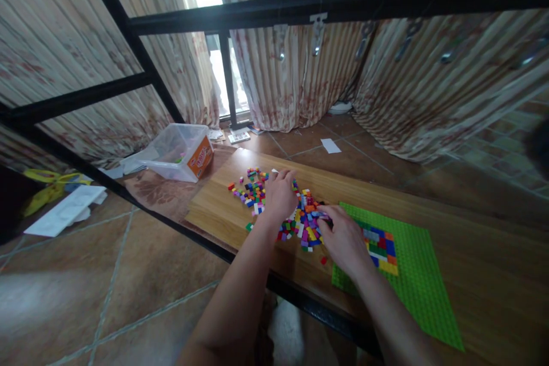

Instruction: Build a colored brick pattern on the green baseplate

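Note:
A loose pile of small coloured building bricks [306, 234] lies on the wooden board. My left hand [281, 197] reaches over the middle of the pile, its fingers bent down among the bricks and a little apart; their tips are partly hidden. At the pile's right side, my right hand [347, 240] has its thumb and forefinger around a light blue brick [317, 214]. Under and beyond the right wrist lies a green baseplate [422, 274]. A multicoloured block of fitted bricks [388, 257] covers part of that plate, with its left portion behind my hand.
A clear plastic box [171, 154] with an orange label stands beyond the left end of the wooden board [214, 197]. A black metal rail [300, 291] runs along the near edge, and dark bars cross above. One red brick [323, 261] lies apart. Curtains [291, 80] hang behind.

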The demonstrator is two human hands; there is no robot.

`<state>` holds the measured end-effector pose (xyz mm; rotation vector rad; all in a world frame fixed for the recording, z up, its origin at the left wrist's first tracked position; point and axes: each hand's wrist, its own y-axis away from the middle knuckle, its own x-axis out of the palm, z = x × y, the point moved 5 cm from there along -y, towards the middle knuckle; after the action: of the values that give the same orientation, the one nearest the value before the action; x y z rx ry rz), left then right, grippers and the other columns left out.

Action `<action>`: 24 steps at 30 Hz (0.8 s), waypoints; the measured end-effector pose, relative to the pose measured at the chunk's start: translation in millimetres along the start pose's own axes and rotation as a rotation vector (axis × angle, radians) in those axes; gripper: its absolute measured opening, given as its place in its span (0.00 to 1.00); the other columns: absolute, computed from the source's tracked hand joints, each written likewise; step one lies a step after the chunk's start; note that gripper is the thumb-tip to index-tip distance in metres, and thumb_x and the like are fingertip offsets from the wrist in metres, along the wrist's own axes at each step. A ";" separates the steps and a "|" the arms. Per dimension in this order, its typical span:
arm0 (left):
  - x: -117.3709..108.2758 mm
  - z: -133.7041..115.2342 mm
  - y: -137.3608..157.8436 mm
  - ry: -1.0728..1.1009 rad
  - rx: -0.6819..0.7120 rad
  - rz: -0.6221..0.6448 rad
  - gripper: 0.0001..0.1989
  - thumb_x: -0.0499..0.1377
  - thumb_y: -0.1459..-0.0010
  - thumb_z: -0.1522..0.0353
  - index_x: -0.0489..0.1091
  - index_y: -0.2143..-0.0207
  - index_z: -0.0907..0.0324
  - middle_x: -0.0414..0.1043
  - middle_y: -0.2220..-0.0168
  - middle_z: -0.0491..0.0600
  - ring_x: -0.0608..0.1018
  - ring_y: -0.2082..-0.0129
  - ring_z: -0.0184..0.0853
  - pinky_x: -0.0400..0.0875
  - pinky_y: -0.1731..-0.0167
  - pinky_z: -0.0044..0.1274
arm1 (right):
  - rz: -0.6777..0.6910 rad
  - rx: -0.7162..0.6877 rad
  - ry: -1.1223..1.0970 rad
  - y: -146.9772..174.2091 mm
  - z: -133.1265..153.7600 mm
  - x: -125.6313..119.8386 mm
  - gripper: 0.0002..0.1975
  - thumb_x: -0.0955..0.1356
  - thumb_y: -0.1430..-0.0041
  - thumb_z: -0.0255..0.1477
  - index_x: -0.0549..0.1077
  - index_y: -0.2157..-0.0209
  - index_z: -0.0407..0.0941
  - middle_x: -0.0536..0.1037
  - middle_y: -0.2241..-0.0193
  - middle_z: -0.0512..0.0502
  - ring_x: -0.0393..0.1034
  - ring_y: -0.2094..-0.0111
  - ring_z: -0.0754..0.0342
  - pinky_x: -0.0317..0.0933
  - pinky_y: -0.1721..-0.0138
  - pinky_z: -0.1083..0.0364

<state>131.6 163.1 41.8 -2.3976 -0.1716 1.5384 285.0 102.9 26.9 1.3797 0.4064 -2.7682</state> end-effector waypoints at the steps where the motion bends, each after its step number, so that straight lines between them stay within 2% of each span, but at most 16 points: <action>1: 3.7 2.1 -1.5 0.000 0.001 0.016 0.29 0.52 0.49 0.78 0.65 0.43 0.59 0.67 0.43 0.53 0.65 0.44 0.44 0.59 0.45 0.35 | 0.001 -0.007 -0.012 0.9 0.3 -0.6 0.16 0.61 0.43 0.25 0.73 0.55 0.41 0.76 0.56 0.40 0.70 0.54 0.47 0.61 0.51 0.49; 4: 12.2 9.6 -3.2 -0.019 0.001 0.076 0.32 0.52 0.49 0.77 0.61 0.40 0.55 0.63 0.40 0.50 0.58 0.39 0.48 0.55 0.43 0.41 | -0.008 -0.037 -0.048 4.2 0.5 -2.4 0.17 0.60 0.42 0.24 0.73 0.55 0.43 0.77 0.56 0.41 0.70 0.54 0.48 0.62 0.51 0.49; 8: 17.8 14.2 -3.0 -0.050 0.019 0.143 0.32 0.50 0.47 0.76 0.58 0.38 0.52 0.63 0.39 0.48 0.57 0.38 0.48 0.54 0.44 0.44 | -0.040 -0.071 -0.100 8.4 -0.8 -4.2 0.17 0.59 0.41 0.25 0.74 0.55 0.44 0.77 0.55 0.43 0.71 0.54 0.49 0.63 0.51 0.49; 15: 18.4 14.4 -4.5 -0.067 -0.020 0.155 0.26 0.52 0.46 0.74 0.65 0.44 0.52 0.71 0.46 0.50 0.59 0.39 0.48 0.54 0.44 0.45 | -0.102 -0.099 -0.156 13.6 -0.3 -8.4 0.14 0.60 0.40 0.26 0.75 0.58 0.43 0.78 0.58 0.42 0.72 0.55 0.49 0.63 0.52 0.49; 20: 14.2 16.2 -5.2 -0.077 -0.029 0.156 0.27 0.54 0.51 0.75 0.69 0.47 0.53 0.72 0.49 0.52 0.62 0.43 0.49 0.52 0.45 0.46 | -0.125 -0.113 -0.192 16.9 -0.4 -12.3 0.13 0.60 0.39 0.27 0.75 0.60 0.43 0.78 0.59 0.42 0.72 0.56 0.50 0.64 0.53 0.50; 24: 10.5 14.7 -3.8 -0.080 -0.006 0.165 0.31 0.54 0.53 0.76 0.67 0.45 0.50 0.71 0.49 0.51 0.61 0.44 0.50 0.50 0.45 0.48 | -0.130 -0.110 -0.221 17.4 -2.3 -14.3 0.12 0.61 0.39 0.27 0.75 0.61 0.44 0.78 0.59 0.42 0.72 0.57 0.51 0.65 0.55 0.51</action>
<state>122.9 172.0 28.0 -2.4091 0.0058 1.7093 297.9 85.3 33.1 1.0451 0.6479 -2.9086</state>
